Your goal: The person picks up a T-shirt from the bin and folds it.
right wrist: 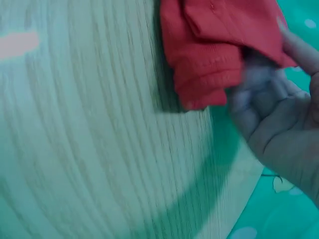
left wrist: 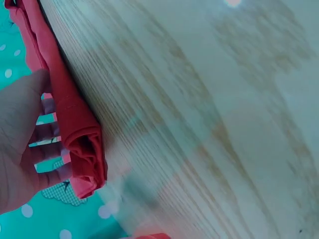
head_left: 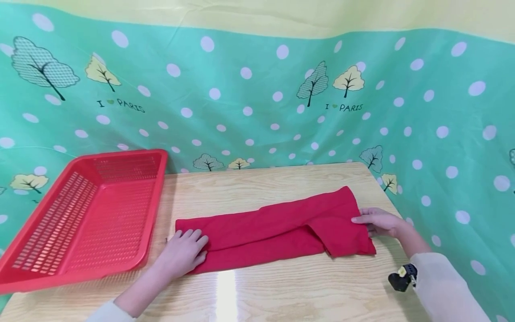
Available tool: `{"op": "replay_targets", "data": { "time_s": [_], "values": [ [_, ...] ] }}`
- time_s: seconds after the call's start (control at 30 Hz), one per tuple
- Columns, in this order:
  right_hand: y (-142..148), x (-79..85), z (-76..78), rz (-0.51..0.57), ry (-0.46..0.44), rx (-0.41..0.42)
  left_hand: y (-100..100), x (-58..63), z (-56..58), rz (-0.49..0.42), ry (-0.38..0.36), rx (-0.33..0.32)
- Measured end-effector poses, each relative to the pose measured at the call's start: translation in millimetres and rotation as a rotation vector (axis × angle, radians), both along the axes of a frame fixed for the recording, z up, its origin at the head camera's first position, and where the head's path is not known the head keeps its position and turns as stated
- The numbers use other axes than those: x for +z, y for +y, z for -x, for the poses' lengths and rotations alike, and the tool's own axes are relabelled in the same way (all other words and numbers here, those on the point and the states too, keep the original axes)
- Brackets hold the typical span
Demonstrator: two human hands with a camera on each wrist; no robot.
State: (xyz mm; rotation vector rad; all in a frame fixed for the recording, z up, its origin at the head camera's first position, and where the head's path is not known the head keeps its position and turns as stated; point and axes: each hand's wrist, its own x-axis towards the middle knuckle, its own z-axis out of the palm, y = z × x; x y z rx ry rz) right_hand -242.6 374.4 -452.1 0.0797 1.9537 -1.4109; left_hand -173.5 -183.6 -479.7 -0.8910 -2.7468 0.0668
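A red garment (head_left: 257, 232), folded into a long strip, lies across the table. A flap (head_left: 338, 235) is turned over near its right end. My left hand (head_left: 183, 251) rests on the left end with its fingers spread over the fabric; in the left wrist view the fingers of that hand (left wrist: 22, 142) lie against the rolled layers of the garment (left wrist: 79, 129). At the other end, my right hand (head_left: 382, 222) pinches the edge, thumb on top and fingers underneath. The right wrist view shows that hand (right wrist: 284, 109) with its fingers partly hidden under the stacked hems (right wrist: 209, 69).
On the left stands a red plastic basket (head_left: 154, 214) with slotted sides, close to my left forearm. The wooden table (head_left: 281, 290) ends at a green dotted curtain (head_left: 257, 116) at the back and right. A small black device (head_left: 402, 278) hangs at my right sleeve.
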Motion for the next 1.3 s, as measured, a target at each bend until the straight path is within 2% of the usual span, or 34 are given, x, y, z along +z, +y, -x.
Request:
{"op": "replay_targets", "data": {
  "time_s": [0.07,0.13,0.37,0.53,0.7,1.03,1.2,1.3],
  "values": [
    [7.9,-1.5,-0.7,0.072,-0.001,-0.001,-0.6,2.5,-0.1,0.007,-0.025,0.012],
    [13.1,-2.9,-1.0,0.066,0.013,-0.019,-1.3,5.8,0.1,0.015,-0.051,0.032],
    [15.7,-11.7,-2.6,-0.129,0.048,-0.006,-2.0,15.2,-2.8,0.04,-0.187,0.104],
    [13.9,-9.3,-4.5,-0.233,0.058,-0.035,-2.4,18.0,-9.1,0.036,-0.28,0.144],
    [4.0,-1.5,-5.6,-0.307,0.083,-0.077,-6.6,17.0,-13.0,0.027,-0.296,0.126],
    [-22.1,-1.9,-0.5,-0.512,0.276,-0.109,-14.6,24.2,-17.7,0.012,-0.367,0.105],
    [-31.0,-6.4,7.5,-0.537,0.303,-0.154,-18.6,25.2,-21.4,0.013,-0.378,0.1],
    [-35.2,-3.1,9.4,-0.576,0.313,-0.171,-17.6,24.7,-21.8,0.008,-0.371,0.096]
  ]
}}
